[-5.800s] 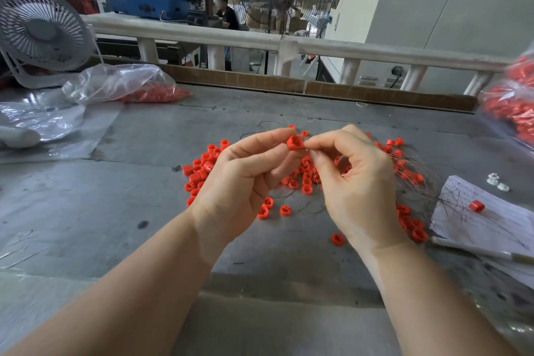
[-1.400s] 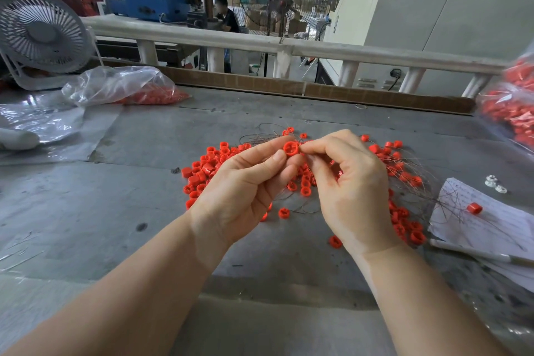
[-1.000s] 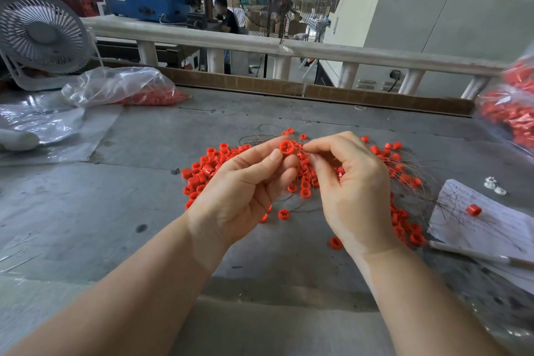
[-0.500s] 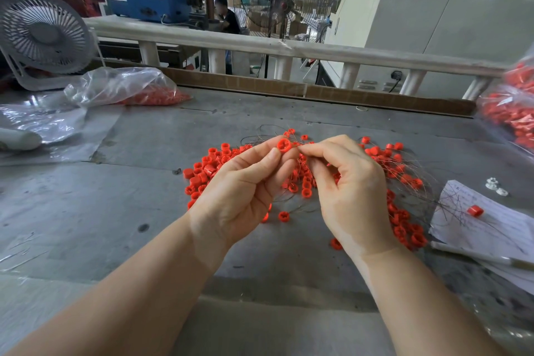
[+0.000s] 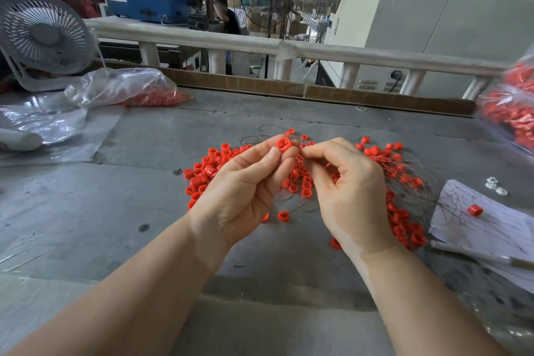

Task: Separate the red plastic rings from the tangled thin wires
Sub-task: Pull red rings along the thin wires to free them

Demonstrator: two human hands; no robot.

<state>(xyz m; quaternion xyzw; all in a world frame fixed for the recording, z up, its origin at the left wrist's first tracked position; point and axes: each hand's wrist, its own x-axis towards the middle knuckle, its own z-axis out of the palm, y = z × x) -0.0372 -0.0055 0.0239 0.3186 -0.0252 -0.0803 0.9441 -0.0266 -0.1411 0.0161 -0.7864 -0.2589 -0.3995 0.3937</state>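
Roughly mid-job, we reckon. Our left hand (image 5: pixel 245 185) pinches one red ring (image 5: pixel 283 144) at frame centre; right hand (image 5: pixel 349 191) pinches something just beside it, prob. a wire, too fine to confirm. Loose rings (image 5: pixel 206 170) sit centre-left w/ no wires visible; wire-tangled rings (image 5: pixel 404 176) centre-right remain.

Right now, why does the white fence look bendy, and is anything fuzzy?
Head view: the wide lens bows the white railing and stretches the forearms at the bottom edge. The red ring in the left hand is sharp; the thin wires are barely resolvable. Daylight glares on the clear plastic bag.
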